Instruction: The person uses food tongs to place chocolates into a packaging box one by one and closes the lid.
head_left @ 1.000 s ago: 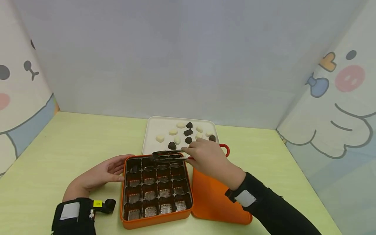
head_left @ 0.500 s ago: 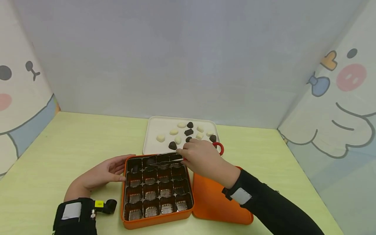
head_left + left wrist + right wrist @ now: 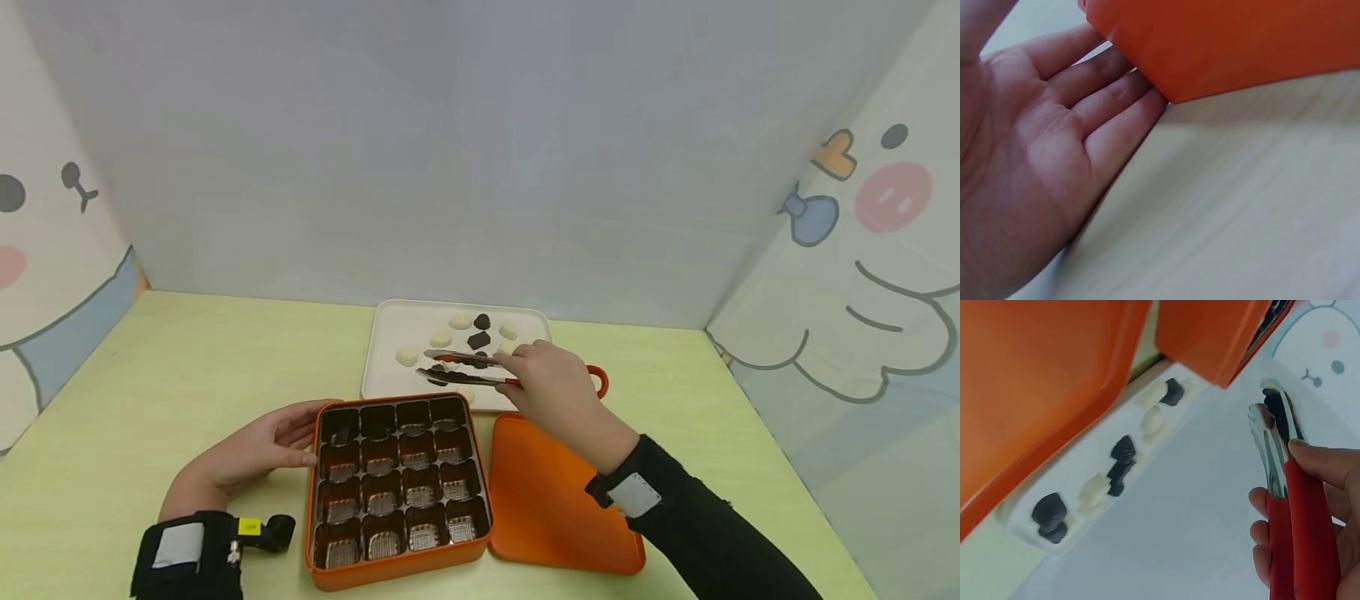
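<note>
Tongs [image 3: 512, 381] with red handles sit in your right hand [image 3: 558, 396], and the head view places their tips over the white tray [image 3: 386, 333], among dark pieces [image 3: 479, 340] and pale pieces [image 3: 407, 357]. Your right wrist view adds what the head view hides: thumb and fingers curl round the handles, and the metal arms stand slightly apart; whether anything lies between the tips, you cannot tell. Only the head view looks down into the orange box [image 3: 405, 565], where a dark insert [image 3: 401, 462] forms four rows of four compartments. Your left wrist view alone shows the open palm of your left hand [image 3: 251, 450], its fingers loosely extended and touching the box's corner near the worktop [image 3: 225, 358], grasping nothing. Your left forearm rises from the lower left, wrist angled towards the box, thumb at its left wall. Your right forearm slants in from the lower right over the orange lid [image 3: 555, 500], the back of that hand facing up
</note>
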Tool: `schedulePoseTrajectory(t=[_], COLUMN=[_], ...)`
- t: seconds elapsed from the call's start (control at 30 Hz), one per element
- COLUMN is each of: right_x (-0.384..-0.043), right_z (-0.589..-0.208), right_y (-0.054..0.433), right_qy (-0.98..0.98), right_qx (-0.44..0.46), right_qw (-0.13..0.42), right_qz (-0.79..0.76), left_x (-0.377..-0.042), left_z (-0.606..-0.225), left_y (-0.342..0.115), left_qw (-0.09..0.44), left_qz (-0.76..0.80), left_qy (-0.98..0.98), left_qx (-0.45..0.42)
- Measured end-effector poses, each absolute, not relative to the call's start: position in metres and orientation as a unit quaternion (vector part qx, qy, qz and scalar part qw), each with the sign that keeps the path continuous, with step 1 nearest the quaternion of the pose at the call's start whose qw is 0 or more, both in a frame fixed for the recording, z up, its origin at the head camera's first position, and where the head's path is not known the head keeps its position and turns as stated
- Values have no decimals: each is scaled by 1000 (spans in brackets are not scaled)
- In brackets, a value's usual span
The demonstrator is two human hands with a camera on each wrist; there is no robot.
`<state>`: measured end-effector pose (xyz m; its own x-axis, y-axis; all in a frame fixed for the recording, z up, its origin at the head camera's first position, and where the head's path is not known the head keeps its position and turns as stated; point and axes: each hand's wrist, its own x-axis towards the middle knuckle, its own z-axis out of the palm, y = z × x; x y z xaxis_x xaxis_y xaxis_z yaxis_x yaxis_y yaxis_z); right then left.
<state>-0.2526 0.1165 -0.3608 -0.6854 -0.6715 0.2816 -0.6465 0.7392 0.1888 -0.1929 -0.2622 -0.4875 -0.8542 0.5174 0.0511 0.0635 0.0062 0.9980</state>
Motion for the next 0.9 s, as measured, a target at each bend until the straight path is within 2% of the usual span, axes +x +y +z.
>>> schedulePoseTrajectory(t=[0.17,0.43,0.9], right_x=[-262,-264,-277], right_z=[-373,-392,-405], right_y=[126,132,119], right_qy=[-935,-933,-931], right_qx=[321,340,315], right_qw=[143,107,149], right_qz=[-40,-53,-106], left_x=[-193,-191,-193], left_z=[-489,-493,-494], left_y=[-265,-268,-269], left_qw=[172,171,172], left_qz=[682,688,683], left_qy=[678,672,679], left_qx=[215,215,206])
